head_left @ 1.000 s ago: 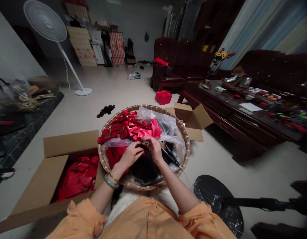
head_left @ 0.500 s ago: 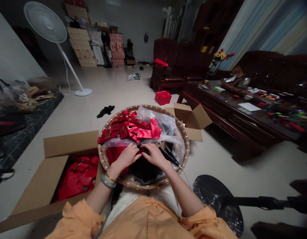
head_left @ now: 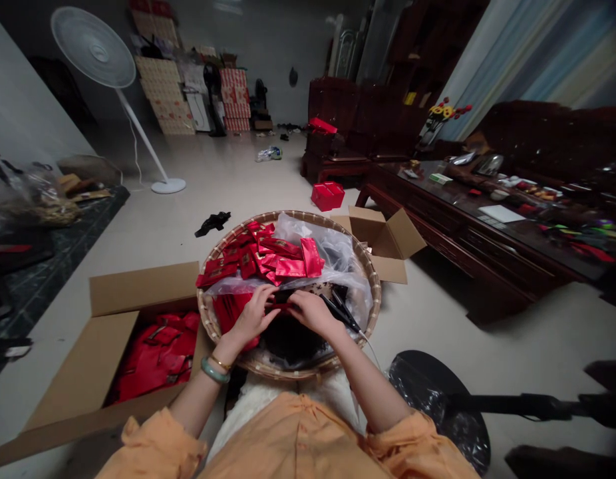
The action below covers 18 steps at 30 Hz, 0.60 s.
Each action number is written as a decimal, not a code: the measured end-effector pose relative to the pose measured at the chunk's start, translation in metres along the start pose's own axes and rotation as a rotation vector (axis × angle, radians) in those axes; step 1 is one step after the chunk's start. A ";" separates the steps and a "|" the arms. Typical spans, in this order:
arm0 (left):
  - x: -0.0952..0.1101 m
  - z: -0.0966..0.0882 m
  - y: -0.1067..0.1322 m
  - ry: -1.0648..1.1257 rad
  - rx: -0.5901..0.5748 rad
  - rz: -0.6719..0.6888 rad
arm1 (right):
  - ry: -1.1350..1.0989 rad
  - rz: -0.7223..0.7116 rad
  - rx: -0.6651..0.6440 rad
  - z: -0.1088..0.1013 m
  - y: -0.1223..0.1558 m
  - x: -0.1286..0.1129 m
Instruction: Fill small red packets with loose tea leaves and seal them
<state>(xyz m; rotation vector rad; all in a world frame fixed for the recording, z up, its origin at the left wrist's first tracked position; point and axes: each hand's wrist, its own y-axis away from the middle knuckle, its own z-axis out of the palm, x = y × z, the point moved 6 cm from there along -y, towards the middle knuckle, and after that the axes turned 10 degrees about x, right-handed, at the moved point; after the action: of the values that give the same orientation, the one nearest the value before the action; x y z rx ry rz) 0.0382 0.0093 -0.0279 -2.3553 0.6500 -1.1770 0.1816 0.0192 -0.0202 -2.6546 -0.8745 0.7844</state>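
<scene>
Head view: lower left, a cardboard box (head_left: pixel 63 392) holds red bags (head_left: pixel 158 352). At centre, a round woven basket (head_left: pixel 373 293) carries a clear plastic bag (head_left: pixel 338 256) and piled red packets (head_left: pixel 268 256). Mid-basket, the left hand (head_left: pixel 253 317) and right hand (head_left: pixel 315 313) pinch a small red packet (head_left: pixel 283 307) between them, fingers closed on it.

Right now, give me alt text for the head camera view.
Left hand and right hand meet over a woven basket piled with red packets; an open cardboard box of red bags lies beside it.
</scene>
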 end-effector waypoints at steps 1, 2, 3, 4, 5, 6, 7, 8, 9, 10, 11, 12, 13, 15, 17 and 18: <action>-0.006 0.001 0.001 0.036 0.013 -0.054 | -0.014 0.004 0.000 0.001 0.000 0.002; -0.012 0.003 0.002 0.066 0.017 -0.111 | -0.035 0.006 0.007 0.001 0.000 0.003; -0.017 0.005 0.003 0.092 0.017 -0.167 | -0.059 0.008 0.022 0.000 0.000 0.004; -0.022 0.006 0.003 0.116 0.022 -0.223 | -0.087 0.011 0.044 -0.001 -0.001 0.005; -0.025 0.007 0.003 0.143 0.035 -0.277 | -0.117 0.017 0.072 -0.004 -0.002 0.005; -0.027 0.007 0.002 0.171 0.056 -0.325 | -0.151 0.026 0.102 -0.007 -0.003 0.006; -0.028 0.006 0.000 0.195 0.082 -0.362 | -0.192 0.038 0.134 -0.010 -0.004 0.005; -0.026 0.005 -0.002 0.213 0.106 -0.387 | -0.241 0.057 0.165 -0.014 -0.006 0.006; -0.024 0.003 -0.005 0.224 0.129 -0.401 | -0.290 0.085 0.194 -0.018 -0.008 0.006; -0.021 0.002 -0.008 0.230 0.151 -0.406 | -0.336 0.120 0.217 -0.021 -0.010 0.006; -0.018 0.001 -0.011 0.233 0.165 -0.405 | -0.377 0.159 0.233 -0.024 -0.012 0.007; -0.015 0.000 -0.014 0.235 0.171 -0.401 | -0.408 0.194 0.235 -0.025 -0.014 0.008; -0.011 0.001 -0.016 0.239 0.170 -0.397 | -0.427 0.221 0.225 -0.026 -0.015 0.008; -0.008 0.003 -0.018 0.262 0.178 -0.409 | -0.452 0.257 0.200 -0.024 -0.018 0.009; -0.008 0.007 -0.014 0.335 0.180 -0.462 | -0.499 0.303 0.216 -0.022 -0.018 0.015; -0.010 0.011 -0.011 0.394 0.166 -0.502 | -0.534 0.338 0.240 -0.021 -0.017 0.019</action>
<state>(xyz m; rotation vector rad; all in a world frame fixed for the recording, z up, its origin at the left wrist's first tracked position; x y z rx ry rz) 0.0443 0.0255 -0.0345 -2.2232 0.0563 -1.8595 0.1981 0.0427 -0.0048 -2.4342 -0.3893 1.6175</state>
